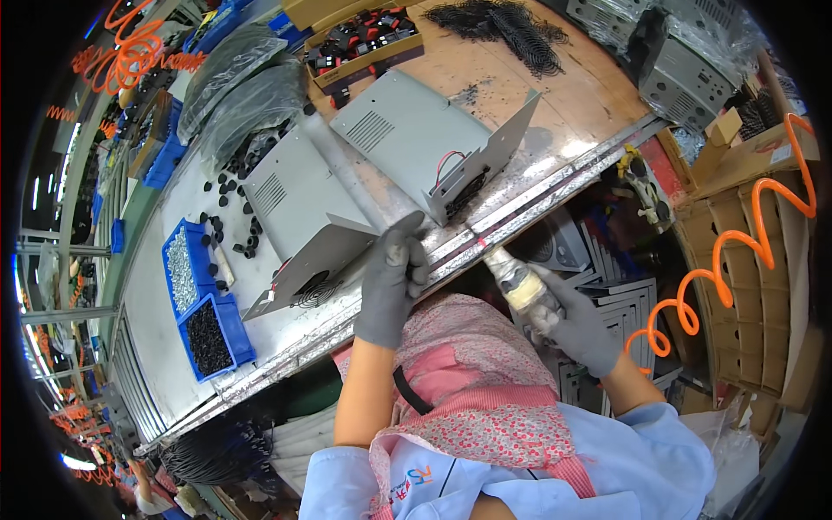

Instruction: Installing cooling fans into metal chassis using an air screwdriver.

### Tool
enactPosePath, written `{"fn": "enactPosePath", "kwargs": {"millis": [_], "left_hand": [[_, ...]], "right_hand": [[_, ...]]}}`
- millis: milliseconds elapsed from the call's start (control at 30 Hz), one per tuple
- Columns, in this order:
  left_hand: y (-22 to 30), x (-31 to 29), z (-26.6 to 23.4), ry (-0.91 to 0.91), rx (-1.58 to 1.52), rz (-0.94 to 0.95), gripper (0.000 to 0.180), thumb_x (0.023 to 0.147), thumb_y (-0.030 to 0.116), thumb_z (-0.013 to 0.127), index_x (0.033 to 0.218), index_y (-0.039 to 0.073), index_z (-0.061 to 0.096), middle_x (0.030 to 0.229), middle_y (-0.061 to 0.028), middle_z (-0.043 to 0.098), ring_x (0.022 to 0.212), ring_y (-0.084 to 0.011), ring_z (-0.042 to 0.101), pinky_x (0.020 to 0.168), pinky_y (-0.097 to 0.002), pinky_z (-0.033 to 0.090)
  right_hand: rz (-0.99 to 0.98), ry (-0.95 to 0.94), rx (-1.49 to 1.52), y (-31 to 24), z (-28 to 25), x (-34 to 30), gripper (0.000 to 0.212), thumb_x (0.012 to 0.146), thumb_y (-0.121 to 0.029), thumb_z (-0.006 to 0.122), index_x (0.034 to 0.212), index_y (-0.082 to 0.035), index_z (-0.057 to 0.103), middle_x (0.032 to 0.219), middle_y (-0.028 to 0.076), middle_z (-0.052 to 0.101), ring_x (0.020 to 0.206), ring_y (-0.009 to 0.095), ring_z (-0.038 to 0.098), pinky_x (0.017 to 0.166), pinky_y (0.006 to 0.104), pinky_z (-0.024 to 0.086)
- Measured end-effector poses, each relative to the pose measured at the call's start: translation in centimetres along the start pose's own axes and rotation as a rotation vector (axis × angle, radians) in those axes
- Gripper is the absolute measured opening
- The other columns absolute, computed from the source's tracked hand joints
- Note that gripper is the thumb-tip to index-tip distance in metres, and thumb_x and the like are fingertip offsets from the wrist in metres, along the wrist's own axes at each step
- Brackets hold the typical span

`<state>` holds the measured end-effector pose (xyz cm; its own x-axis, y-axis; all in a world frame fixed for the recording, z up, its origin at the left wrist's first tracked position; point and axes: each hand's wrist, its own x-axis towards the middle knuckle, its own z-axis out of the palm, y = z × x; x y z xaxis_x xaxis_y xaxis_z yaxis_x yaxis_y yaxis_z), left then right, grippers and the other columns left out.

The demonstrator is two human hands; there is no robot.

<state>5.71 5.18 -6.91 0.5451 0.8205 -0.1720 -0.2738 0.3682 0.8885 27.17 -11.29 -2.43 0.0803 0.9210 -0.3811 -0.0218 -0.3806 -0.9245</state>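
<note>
My left hand (392, 290), in a grey glove, is raised at the table's front edge between two bent grey metal panels. Its fingers are curled in, and whatever they may hold is hidden. The left panel (299, 195) has vent slots and a round fan grille on its folded side. A similar right panel (416, 130) lies farther back, with a red wire and a dark part at its near corner. My right hand (576, 325), also gloved, is closed around a power screwdriver (520, 286). The tool's tip points toward the table edge, short of the right panel.
Blue bins of silver screws (180, 270) and black screws (208, 338) stand at the left. Loose black caps (247, 230) lie near them. A cardboard box of black-and-red parts (364, 48) sits behind. An orange coiled hose (693, 286) hangs at the right beside stacked cardboard.
</note>
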Motion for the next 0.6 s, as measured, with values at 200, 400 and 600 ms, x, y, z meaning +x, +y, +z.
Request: {"fn": "enactPosePath", "kwargs": {"millis": [200, 400, 600], "left_hand": [[0.7, 3.2, 2.0, 0.127, 0.539, 0.070, 0.054, 0.080, 0.021, 0.073, 0.125, 0.001, 0.051, 0.082, 0.0004, 0.059, 0.075, -0.0109, 0.055, 0.064, -0.0256, 0.043], [0.0, 6.3, 1.6, 0.082, 0.876, 0.025, 0.033, 0.073, 0.027, 0.078, 0.090, 0.001, 0.066, 0.075, -0.0070, 0.065, 0.070, -0.0135, 0.058, 0.066, -0.0309, 0.046], [0.5, 6.5, 1.1, -0.005, 0.877, 0.076, 0.033, 0.073, 0.028, 0.078, 0.086, 0.000, 0.067, 0.076, -0.0089, 0.067, 0.070, -0.0134, 0.060, 0.068, -0.0303, 0.048]], "right_hand": [[-0.014, 0.186, 0.036, 3.0, -1.9, 2.1, 0.057, 0.088, -0.020, 0.056, 0.139, -0.001, 0.038, 0.096, 0.006, 0.060, 0.070, 0.005, 0.053, 0.061, 0.0214, 0.045], [0.062, 0.129, 0.081, 1.9, -2.2, 3.2, 0.057, 0.089, -0.017, 0.056, 0.140, -0.002, 0.036, 0.092, 0.004, 0.057, 0.067, 0.006, 0.052, 0.058, 0.0221, 0.046], [0.020, 0.116, -0.121, 1.3, -3.1, 4.2, 0.057, 0.089, -0.018, 0.055, 0.140, -0.002, 0.036, 0.091, 0.006, 0.058, 0.065, 0.008, 0.052, 0.058, 0.0234, 0.045]]}}
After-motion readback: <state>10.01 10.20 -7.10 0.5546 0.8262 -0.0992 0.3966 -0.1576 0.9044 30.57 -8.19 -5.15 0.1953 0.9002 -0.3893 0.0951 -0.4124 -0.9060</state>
